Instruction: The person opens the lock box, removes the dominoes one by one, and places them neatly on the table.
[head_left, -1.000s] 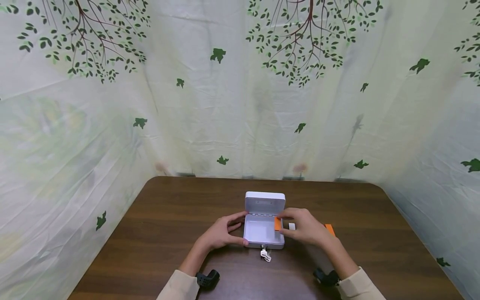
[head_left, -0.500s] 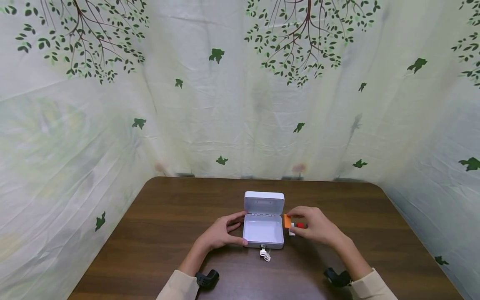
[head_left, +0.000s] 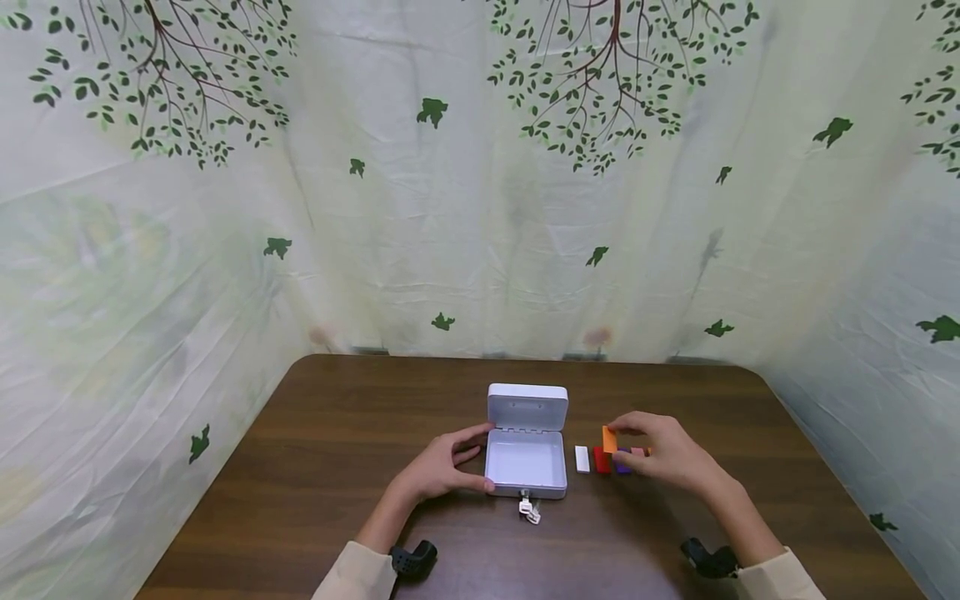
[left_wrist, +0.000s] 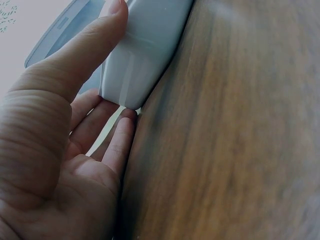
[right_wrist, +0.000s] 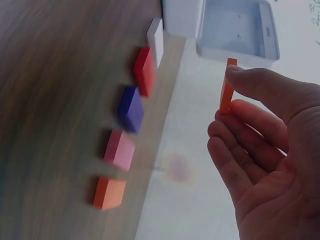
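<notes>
A small white lock box (head_left: 527, 460) stands on the table with its lid (head_left: 528, 408) raised and its tray bare inside. Keys (head_left: 529, 507) hang from the front lock. My left hand (head_left: 442, 462) holds the box by its left side, thumb at the front corner and fingers toward the back; the left wrist view shows the thumb over the box wall (left_wrist: 150, 45). To the right of the box, my right hand (head_left: 663, 450) pinches a thin orange block (right_wrist: 227, 90) between thumb and fingertips, upright above the row of blocks.
Right of the box, a row of flat blocks lies on the brown table (head_left: 360, 400): white (right_wrist: 156, 42), red (right_wrist: 144, 72), purple (right_wrist: 131, 110), pink (right_wrist: 120, 150) and another orange block (right_wrist: 109, 192). A leaf-printed curtain (head_left: 480, 208) hangs behind the table.
My right hand has carried the orange block out of the box and rightward over the row, uncovering the white and red blocks. The left hand and box have stayed put.
</notes>
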